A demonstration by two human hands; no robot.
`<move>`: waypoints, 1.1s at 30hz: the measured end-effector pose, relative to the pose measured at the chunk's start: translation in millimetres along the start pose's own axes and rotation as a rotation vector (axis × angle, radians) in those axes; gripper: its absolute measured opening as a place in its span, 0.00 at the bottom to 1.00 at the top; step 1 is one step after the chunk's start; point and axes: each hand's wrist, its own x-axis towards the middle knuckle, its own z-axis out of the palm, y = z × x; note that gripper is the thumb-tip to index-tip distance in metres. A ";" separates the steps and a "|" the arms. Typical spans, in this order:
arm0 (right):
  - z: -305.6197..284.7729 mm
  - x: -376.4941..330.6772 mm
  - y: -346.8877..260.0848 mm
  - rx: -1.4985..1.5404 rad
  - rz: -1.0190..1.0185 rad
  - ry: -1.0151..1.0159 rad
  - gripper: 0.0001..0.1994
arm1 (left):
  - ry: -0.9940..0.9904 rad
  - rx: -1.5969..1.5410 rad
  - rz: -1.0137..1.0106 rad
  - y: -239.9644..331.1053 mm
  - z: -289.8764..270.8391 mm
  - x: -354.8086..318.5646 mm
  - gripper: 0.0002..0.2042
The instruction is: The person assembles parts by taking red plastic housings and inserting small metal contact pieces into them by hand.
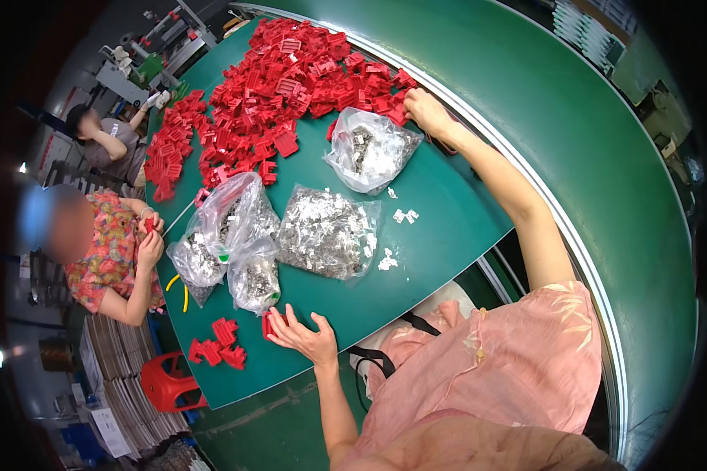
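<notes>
A small red plastic clip housing point(269, 323) sits in the fingertips of the left hand point(305, 336), pinched lightly just above the near-left part of the green tabletop point(440, 206); it looks stiff, light and ribbed, so it should be easy to hold by its flat sides between thumb and forefinger. Just beside it toward the near-left edge lies a small cluster of finished-looking red housings point(216, 345). The right hand point(426, 110) reaches far across to the edge of the big heap of red housings point(283, 86) at the far side of the tabletop, its fingers curled down among the pieces; whether they are clamped on one I cannot tell. Between the two hands lie clear plastic bags of small metal contacts point(322, 231), soft and slumping, heavy for their size by the look of them, with a few loose contacts point(404, 215) scattered near the right edge. At the left edge, another person's hands point(151, 235) work on a red piece.
</notes>
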 end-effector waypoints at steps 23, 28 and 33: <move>-62.4 -191.4 -192.8 2.500 1.222 -1.092 0.16 | -0.526 -1.085 0.189 126.5 5.2 43.2 0.40; -78.5 -208.7 -225.1 2.097 1.071 -1.180 0.18 | -0.779 -1.090 0.206 104.1 -9.4 20.7 0.39; -77.2 -195.7 -198.8 0.727 0.228 -0.123 0.10 | -0.507 -1.104 -0.242 92.0 13.7 -14.4 0.35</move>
